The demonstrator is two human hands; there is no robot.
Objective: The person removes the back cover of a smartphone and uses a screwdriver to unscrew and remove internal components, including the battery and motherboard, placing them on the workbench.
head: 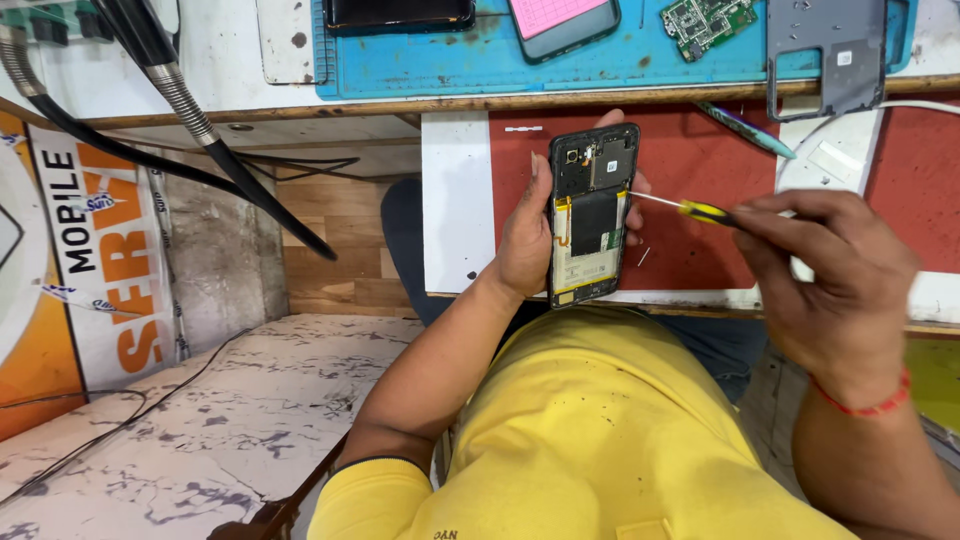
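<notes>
Item 1: opened phone (591,214), back cover off, qty 1, standing upright in the left hand (527,236), which is gripping it along the left edge w/ the palm behind and fingertips showing past the right edge; phone is hovering above the red mat (700,180), not resting on it. Inside showing: dark upper section w/ camera openings, black panel mid, pale battery area below w/ small green board. Item 2: screwdriver (680,207), qty 1, yellow-and-black handle, thin metal shaft; the right hand (835,285) is pinching the handle, fingers closed round it, hand sitting to the right of the phone and well apart from it; shaft is pointing left, tip touching or just at the phone's right edge near the upper half, can't tell which. Red thread band on the right wrist. Item 3: blue work mat (450,65) on the upper surface (230,50), carrying 2 more phones, one dark (398,12), one w/ pink screen (562,22), plus 1 green circuit board (706,22) and 1 grey back cover (826,55). Item 4: teal tool (745,129), qty 1, lying at the red mat's top edge. Left side: 2 flexible black hoses (190,110) hanging over the floor. Person is wearing a yellow shirt (590,440).
</notes>
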